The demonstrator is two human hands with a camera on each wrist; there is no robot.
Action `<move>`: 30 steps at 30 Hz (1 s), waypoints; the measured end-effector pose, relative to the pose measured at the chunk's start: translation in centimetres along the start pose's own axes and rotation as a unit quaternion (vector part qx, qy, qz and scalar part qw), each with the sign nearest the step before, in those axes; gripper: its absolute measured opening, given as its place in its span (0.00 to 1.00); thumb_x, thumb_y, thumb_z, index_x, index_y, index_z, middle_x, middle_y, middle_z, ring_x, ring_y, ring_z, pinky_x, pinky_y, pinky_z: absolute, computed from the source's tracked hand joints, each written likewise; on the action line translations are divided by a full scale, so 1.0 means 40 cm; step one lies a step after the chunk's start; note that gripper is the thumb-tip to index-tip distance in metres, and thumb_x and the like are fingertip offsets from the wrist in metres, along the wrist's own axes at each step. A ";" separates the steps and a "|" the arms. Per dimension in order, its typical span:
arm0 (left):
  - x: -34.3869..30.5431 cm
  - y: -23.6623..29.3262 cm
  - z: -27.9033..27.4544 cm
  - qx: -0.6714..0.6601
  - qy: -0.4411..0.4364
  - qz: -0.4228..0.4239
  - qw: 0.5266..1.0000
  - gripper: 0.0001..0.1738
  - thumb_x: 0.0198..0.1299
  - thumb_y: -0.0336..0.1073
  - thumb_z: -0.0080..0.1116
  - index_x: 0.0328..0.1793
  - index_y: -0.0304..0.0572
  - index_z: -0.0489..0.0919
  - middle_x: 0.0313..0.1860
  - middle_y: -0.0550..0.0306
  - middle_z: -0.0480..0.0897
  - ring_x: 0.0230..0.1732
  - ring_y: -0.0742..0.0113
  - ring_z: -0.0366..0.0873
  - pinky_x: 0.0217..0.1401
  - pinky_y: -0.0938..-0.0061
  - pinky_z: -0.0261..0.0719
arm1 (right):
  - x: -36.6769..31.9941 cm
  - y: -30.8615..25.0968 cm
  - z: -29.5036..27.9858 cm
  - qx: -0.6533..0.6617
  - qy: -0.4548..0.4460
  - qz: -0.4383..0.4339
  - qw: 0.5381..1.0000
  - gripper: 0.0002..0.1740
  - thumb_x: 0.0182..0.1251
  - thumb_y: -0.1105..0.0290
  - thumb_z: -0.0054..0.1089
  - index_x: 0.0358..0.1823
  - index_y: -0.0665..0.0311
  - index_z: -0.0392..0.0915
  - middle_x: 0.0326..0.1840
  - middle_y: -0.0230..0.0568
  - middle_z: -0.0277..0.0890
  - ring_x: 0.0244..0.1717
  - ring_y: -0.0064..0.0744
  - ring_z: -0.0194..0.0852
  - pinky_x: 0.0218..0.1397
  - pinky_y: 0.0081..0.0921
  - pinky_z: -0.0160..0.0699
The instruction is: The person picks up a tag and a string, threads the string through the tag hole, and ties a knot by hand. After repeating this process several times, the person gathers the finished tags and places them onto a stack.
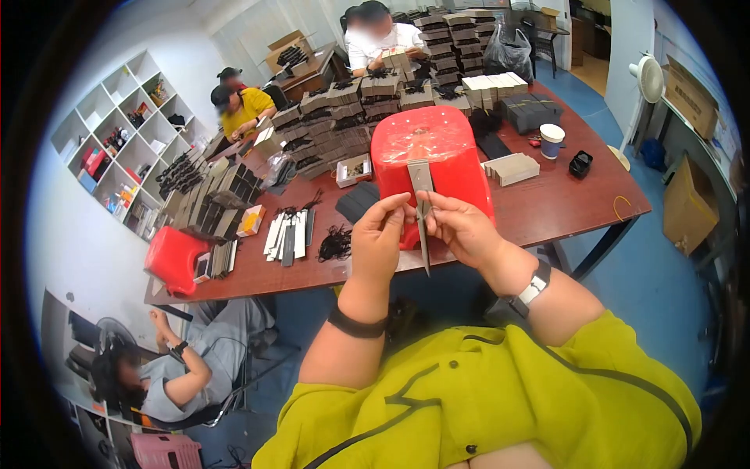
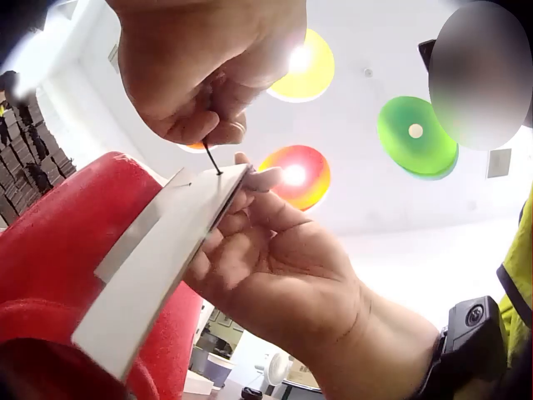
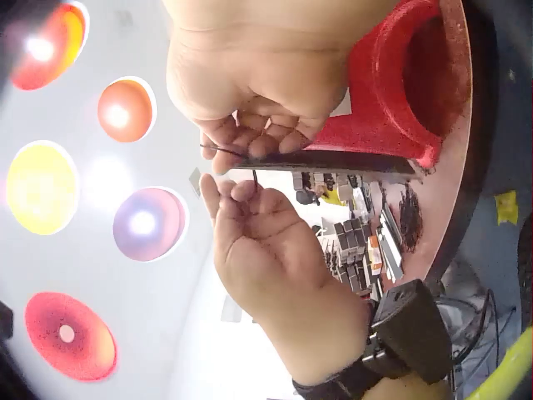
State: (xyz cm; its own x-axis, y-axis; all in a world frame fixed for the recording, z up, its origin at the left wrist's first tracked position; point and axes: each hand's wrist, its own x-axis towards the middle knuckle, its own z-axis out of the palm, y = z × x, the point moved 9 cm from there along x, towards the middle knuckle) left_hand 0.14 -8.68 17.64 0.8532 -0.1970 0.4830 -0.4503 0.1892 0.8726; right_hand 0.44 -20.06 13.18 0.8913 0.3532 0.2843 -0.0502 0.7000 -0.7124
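Note:
A narrow pale card [image 2: 158, 267] with a dark edge slants down between the two hands, a short way in front of the upturned-looking red stool [image 1: 426, 141]. My left hand [image 1: 377, 244] [image 2: 212, 67] pinches a thin black cord [image 2: 211, 156] that enters a small hole near the card's upper end. On the other side, my right hand [image 1: 469, 233] [image 3: 258, 67] grips the card near that end, its fingers partly hidden behind it in the left wrist view. Another pale strip [image 1: 419, 173] shows against the stool.
Stacks of grey card bundles [image 1: 336, 117] fill the table's back. Loose white and dark strips [image 1: 287, 238] and black cords [image 1: 335, 243] lie left. A cup [image 1: 551, 141], a black object [image 1: 580, 163] and a card bundle [image 1: 512, 169] stand right. Several people sit around.

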 end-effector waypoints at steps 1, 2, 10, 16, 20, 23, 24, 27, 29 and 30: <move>-0.002 0.007 0.001 -0.017 0.009 0.026 0.999 0.13 0.63 0.26 0.50 0.53 0.35 0.77 0.42 0.55 0.80 0.42 0.73 0.76 0.45 0.82 0.71 | -0.010 -0.001 0.007 -0.028 0.051 0.025 0.998 0.20 0.67 0.72 0.49 0.60 0.69 0.67 0.33 0.27 0.71 0.31 0.17 0.69 0.40 0.14 0.70; -0.002 0.006 0.006 -0.016 0.008 0.026 1.000 0.13 0.63 0.26 0.50 0.53 0.35 0.77 0.42 0.55 0.80 0.42 0.73 0.76 0.45 0.82 0.71 | -0.016 -0.007 0.014 -0.027 0.051 0.023 0.998 0.20 0.67 0.72 0.49 0.60 0.69 0.67 0.33 0.27 0.71 0.31 0.17 0.69 0.40 0.14 0.70; -0.020 -0.008 0.055 -0.076 -0.060 0.022 0.995 0.20 0.61 0.21 0.49 0.60 0.38 0.73 0.62 0.47 0.70 0.56 0.62 0.75 0.58 0.74 0.71 | -0.039 0.007 0.023 -0.095 0.060 0.113 0.987 0.13 0.65 0.68 0.55 0.50 0.61 0.77 0.25 0.21 0.69 0.23 0.12 0.65 0.25 0.12 0.65; -0.043 0.012 0.074 0.247 -0.128 0.247 0.928 0.23 0.63 0.22 0.47 0.64 0.42 0.69 0.71 0.47 0.57 0.62 0.58 0.70 0.58 0.74 0.71 | -0.039 0.002 -0.018 -0.155 0.068 0.115 0.979 0.07 0.64 0.66 0.57 0.39 0.59 0.78 0.19 0.21 0.66 0.18 0.13 0.60 0.19 0.14 0.60; -0.044 0.021 0.111 0.141 -0.147 0.167 0.965 0.25 0.65 0.27 0.46 0.68 0.41 0.62 0.70 0.44 0.59 0.67 0.60 0.63 0.59 0.76 0.69 | -0.044 -0.002 -0.003 -0.123 0.029 0.111 0.986 0.05 0.64 0.66 0.56 0.34 0.58 0.76 0.18 0.21 0.62 0.18 0.12 0.57 0.20 0.14 0.59; -0.037 -0.015 0.124 -0.022 -0.144 0.072 0.987 0.25 0.68 0.37 0.43 0.70 0.40 0.57 0.64 0.47 0.66 0.64 0.65 0.65 0.57 0.78 0.69 | -0.043 -0.006 0.009 -0.076 0.016 0.112 0.991 0.04 0.65 0.67 0.54 0.34 0.58 0.75 0.19 0.22 0.62 0.18 0.13 0.57 0.22 0.13 0.60; -0.044 -0.098 0.118 -0.059 -0.170 -0.018 0.984 0.26 0.68 0.39 0.43 0.69 0.38 0.58 0.59 0.50 0.69 0.62 0.66 0.65 0.61 0.75 0.64 | -0.042 -0.008 0.010 -0.076 0.016 0.112 0.991 0.04 0.65 0.67 0.54 0.34 0.58 0.75 0.19 0.22 0.62 0.18 0.13 0.57 0.22 0.13 0.60; -0.056 -0.135 0.145 -0.068 -0.195 -0.093 0.974 0.25 0.69 0.45 0.42 0.65 0.37 0.61 0.51 0.56 0.73 0.49 0.71 0.69 0.52 0.78 0.66 | -0.039 -0.017 0.011 -0.126 0.006 0.114 0.985 0.05 0.66 0.67 0.52 0.34 0.59 0.73 0.21 0.24 0.64 0.20 0.15 0.60 0.24 0.15 0.64; -0.052 -0.123 0.141 -0.042 -0.194 -0.079 0.977 0.24 0.69 0.47 0.39 0.63 0.38 0.63 0.46 0.59 0.73 0.36 0.76 0.72 0.40 0.83 0.73 | -0.039 -0.046 0.019 -0.181 -0.018 0.092 0.979 0.08 0.67 0.67 0.50 0.34 0.63 0.71 0.23 0.30 0.68 0.23 0.21 0.66 0.28 0.22 0.70; -0.060 -0.141 0.135 -0.077 -0.224 -0.149 0.960 0.22 0.68 0.47 0.43 0.59 0.39 0.65 0.43 0.61 0.74 0.29 0.78 0.69 0.31 0.85 0.69 | -0.043 -0.070 0.027 -0.181 -0.018 0.093 0.979 0.08 0.67 0.67 0.50 0.34 0.63 0.71 0.23 0.30 0.68 0.23 0.21 0.66 0.28 0.22 0.70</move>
State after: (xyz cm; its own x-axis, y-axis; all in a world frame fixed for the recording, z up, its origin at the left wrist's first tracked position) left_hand -0.76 -14.46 11.95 0.7234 -0.6520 0.2269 -0.1305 0.1936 0.9724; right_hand -1.42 -21.97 15.38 0.8656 0.4791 0.1456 -0.0417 0.3588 -0.9325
